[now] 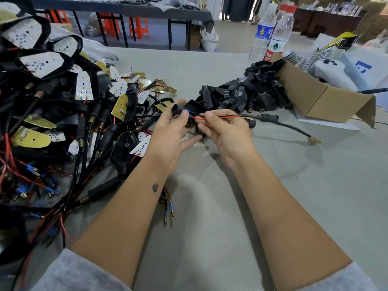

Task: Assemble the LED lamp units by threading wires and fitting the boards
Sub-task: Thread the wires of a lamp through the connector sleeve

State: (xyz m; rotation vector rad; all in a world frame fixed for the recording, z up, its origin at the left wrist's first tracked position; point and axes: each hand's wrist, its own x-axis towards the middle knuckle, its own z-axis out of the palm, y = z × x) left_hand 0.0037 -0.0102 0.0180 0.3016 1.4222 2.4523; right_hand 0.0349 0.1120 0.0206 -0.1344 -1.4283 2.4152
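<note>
My left hand point(168, 133) grips a black lamp housing point(190, 108) above the middle of the table. My right hand point(224, 131) pinches a thin red wire point(222, 117) with a blue terminal point(187, 112) at the housing's opening. The wire runs right into a black cable point(287, 127) that lies on the table and ends at a small gold LED board point(314, 140). Part of the housing is hidden behind my fingers.
A big heap of assembled lamps, LED boards and cables point(63, 114) fills the left side. Loose black housings point(247, 93) spill from a cardboard box point(323, 101) at the right. Two water bottles point(273, 34) stand behind them. Loose wires with terminals point(169, 208) lie under my left forearm.
</note>
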